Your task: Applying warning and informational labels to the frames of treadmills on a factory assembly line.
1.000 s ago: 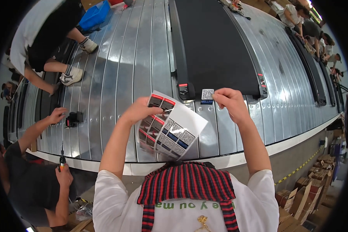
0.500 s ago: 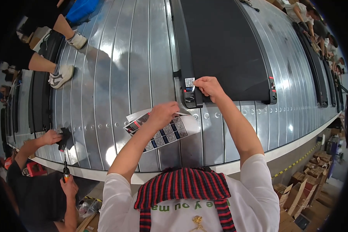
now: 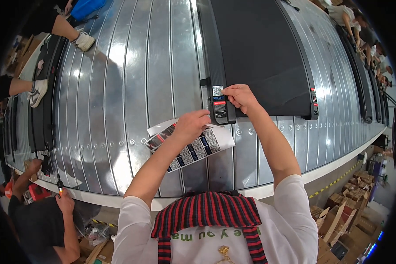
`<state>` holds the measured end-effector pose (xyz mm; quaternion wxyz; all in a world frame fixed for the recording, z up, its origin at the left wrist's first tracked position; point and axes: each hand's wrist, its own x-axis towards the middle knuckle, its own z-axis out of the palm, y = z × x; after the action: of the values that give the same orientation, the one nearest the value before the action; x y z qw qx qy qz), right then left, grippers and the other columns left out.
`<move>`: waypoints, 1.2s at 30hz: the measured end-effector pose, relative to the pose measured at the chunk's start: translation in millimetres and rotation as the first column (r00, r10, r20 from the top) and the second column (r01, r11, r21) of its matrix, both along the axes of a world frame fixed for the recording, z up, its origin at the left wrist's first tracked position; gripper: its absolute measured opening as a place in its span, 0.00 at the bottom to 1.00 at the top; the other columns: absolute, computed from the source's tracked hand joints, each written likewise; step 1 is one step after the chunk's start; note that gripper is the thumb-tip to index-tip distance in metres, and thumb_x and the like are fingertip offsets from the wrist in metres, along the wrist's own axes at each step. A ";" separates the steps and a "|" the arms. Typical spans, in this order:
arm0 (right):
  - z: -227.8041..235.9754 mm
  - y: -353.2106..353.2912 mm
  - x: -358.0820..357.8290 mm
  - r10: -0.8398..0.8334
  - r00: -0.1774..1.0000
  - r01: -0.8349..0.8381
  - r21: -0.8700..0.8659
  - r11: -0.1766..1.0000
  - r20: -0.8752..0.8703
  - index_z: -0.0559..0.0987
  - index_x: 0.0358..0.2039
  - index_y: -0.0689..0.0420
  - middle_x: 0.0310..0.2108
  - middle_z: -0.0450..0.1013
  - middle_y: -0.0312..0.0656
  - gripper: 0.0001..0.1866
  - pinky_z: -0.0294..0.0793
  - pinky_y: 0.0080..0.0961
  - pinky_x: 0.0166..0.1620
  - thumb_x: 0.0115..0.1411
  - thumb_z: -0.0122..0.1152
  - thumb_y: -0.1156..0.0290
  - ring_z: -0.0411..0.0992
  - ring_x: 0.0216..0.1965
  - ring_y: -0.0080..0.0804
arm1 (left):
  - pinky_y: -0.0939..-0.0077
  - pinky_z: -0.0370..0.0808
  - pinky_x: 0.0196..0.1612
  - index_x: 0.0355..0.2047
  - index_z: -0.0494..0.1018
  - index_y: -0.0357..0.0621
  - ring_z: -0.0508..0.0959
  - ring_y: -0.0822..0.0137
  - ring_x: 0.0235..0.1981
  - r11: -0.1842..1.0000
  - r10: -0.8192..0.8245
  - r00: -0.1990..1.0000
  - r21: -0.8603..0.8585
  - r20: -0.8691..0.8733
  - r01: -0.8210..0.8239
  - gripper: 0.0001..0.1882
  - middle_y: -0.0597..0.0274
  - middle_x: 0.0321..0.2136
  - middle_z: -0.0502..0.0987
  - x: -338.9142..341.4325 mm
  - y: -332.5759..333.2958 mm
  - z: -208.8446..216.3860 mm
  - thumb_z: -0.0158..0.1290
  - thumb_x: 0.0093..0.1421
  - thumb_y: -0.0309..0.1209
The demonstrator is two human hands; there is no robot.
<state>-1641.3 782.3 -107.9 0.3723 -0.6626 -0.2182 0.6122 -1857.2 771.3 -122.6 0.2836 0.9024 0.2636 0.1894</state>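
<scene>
The label sheet [image 3: 189,143] lies flat on the ribbed metal worktop [image 3: 119,88], just in front of the near left corner of the black treadmill [image 3: 259,48]. The left hand [image 3: 191,125] rests on the sheet's far edge, fingers curled down over it in a loose grip, pinning it in place more than lifting it. The right hand [image 3: 240,97] is up at that same treadmill corner, fingertips pinched together beside the small square code label [image 3: 218,90] on the side rail; whether something thin is held in that pinch cannot be told.

As far as the work goes, it looks well under way at this corner: the code label sits on the rail above a red-and-black warning label [image 3: 220,105], both apparently stuck down. The far corner of the treadmill, to the right, carries its own small red-marked label [image 3: 313,94]. What is left is hard to judge, but the sheet is far from used up, with rows of dark labels across it.

By count: one treadmill directly in front, one label sheet, two labels on the near rail end and at least one on the far one. The labels on the sheet run to roughly a dozen or more, too small to count exactly. Left of the treadmill, a co-worker's hand [image 3: 66,202] holds a slim tool [image 3: 59,187] at the worktop's edge, and another person's two shoes [image 3: 39,90] stand on it.
</scene>
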 end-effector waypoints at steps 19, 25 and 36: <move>-1.1 -1.6 -4.9 -0.013 0.994 0.014 -0.014 1.000 0.107 0.74 0.24 0.60 0.11 0.61 0.29 0.05 0.45 0.12 0.11 0.49 0.58 0.72 0.52 0.09 0.12 | 0.66 0.71 0.32 0.24 0.68 0.45 0.73 0.58 0.33 1.000 -0.019 1.000 0.005 -0.024 0.019 0.04 0.62 0.41 0.71 -7.7 6.9 -1.5 0.50 0.45 0.26; -0.8 -2.2 -5.1 -0.026 0.992 0.027 -0.004 1.000 0.126 0.75 0.23 0.61 0.11 0.62 0.31 0.05 0.47 0.14 0.12 0.49 0.57 0.73 0.53 0.10 0.13 | 0.65 0.71 0.32 0.23 0.68 0.43 0.73 0.57 0.34 0.999 -0.046 0.998 0.025 -0.035 0.047 0.03 0.60 0.41 0.70 -7.3 10.5 2.3 0.49 0.46 0.26; -3.0 -3.9 -6.9 -0.033 0.985 0.029 0.024 0.999 0.172 0.75 0.23 0.61 0.10 0.62 0.31 0.05 0.48 0.13 0.11 0.49 0.57 0.73 0.54 0.09 0.13 | 0.64 0.71 0.34 0.23 0.69 0.39 0.73 0.57 0.35 0.994 -0.106 0.988 0.017 -0.111 0.109 0.06 0.57 0.45 0.68 15.2 21.8 13.1 0.52 0.46 0.28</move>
<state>-1648.1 778.4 -110.8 0.3684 -0.7123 -0.2457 0.5445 -1842.0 793.1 -109.5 0.2682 0.9274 0.2276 0.1269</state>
